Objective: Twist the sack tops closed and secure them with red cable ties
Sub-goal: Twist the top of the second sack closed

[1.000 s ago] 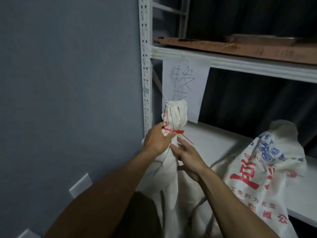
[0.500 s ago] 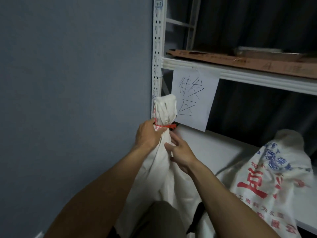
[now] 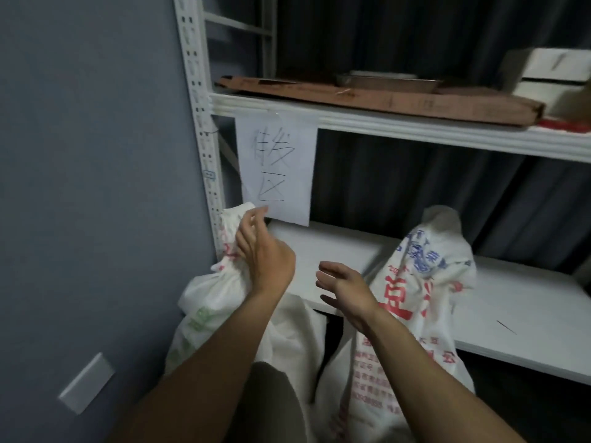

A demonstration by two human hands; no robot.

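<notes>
A white sack (image 3: 208, 298) leans against the rack's left post, and its bunched top (image 3: 232, 223) stands upright. My left hand (image 3: 263, 251) is in front of the sack's neck with loose, spread fingers that grip nothing, and it hides the red cable tie. Held apart in the air to the right, my right hand (image 3: 347, 289) is open with its palm facing left and is empty. A second white sack (image 3: 425, 282) with red and blue print leans on the lower shelf. Its top (image 3: 443, 219) is loose, with no tie visible.
A white metal rack has a lower shelf board (image 3: 518, 314) and an upper shelf (image 3: 415, 127) carrying flat cardboard (image 3: 383, 97) and a box (image 3: 553, 71). A handwritten paper sign (image 3: 278, 167) hangs from the upper shelf. The grey wall on the left has a blank plate (image 3: 86, 382).
Both hands have let go of the tied sack. The left hand opened by its neck and the right hand drew away to the right. The sack top sits lower in view.
</notes>
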